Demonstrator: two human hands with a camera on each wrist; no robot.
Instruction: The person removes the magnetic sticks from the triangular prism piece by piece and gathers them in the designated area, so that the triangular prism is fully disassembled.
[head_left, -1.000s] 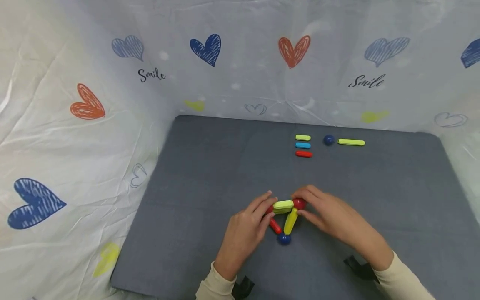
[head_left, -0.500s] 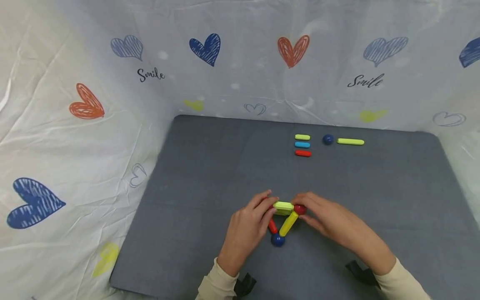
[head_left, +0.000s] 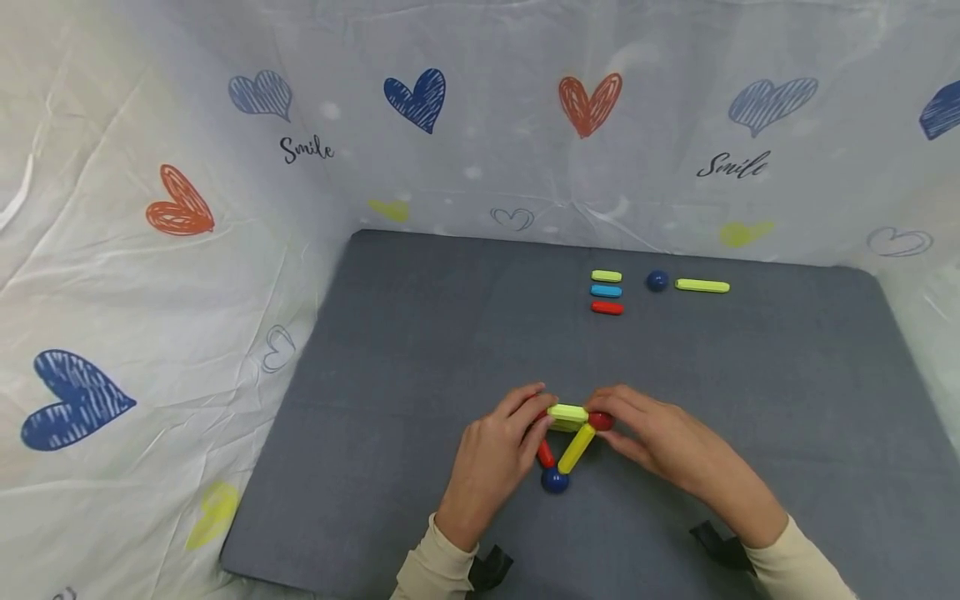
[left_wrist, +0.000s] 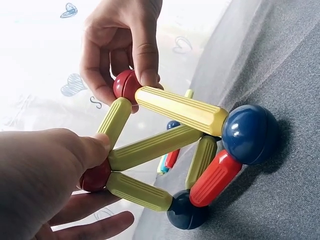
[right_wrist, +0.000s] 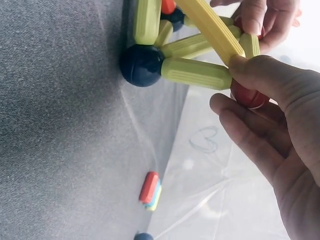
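Observation:
A frame of sticks joined by balls, from a magnetic building set, stands on the dark grey mat. My left hand (head_left: 491,462) pinches a red ball (left_wrist: 96,178) at its upper left corner. With thumb and fingers, my right hand (head_left: 660,433) holds the other red ball (head_left: 600,421). A yellow-green stick (head_left: 567,412) spans the two red balls. From the right one a yellow stick (left_wrist: 182,110) slopes down to a blue ball (left_wrist: 250,134) near me. A red stick (left_wrist: 216,178) links that ball to another blue ball (left_wrist: 187,210). In the right wrist view a further blue ball (right_wrist: 142,65) shows at the base.
Toward the mat's (head_left: 420,333) back edge lie short yellow-green (head_left: 606,276), blue (head_left: 606,291) and red (head_left: 607,308) sticks in a stack of rows. Right of them are a loose blue ball (head_left: 657,281) and a longer yellow-green stick (head_left: 702,286). A printed cloth (head_left: 480,125) rises behind.
Over the first half second the near blue ball shifted left and the right-hand red ball came slightly toward me with my right hand. Since then the hands and frame look nearly still.

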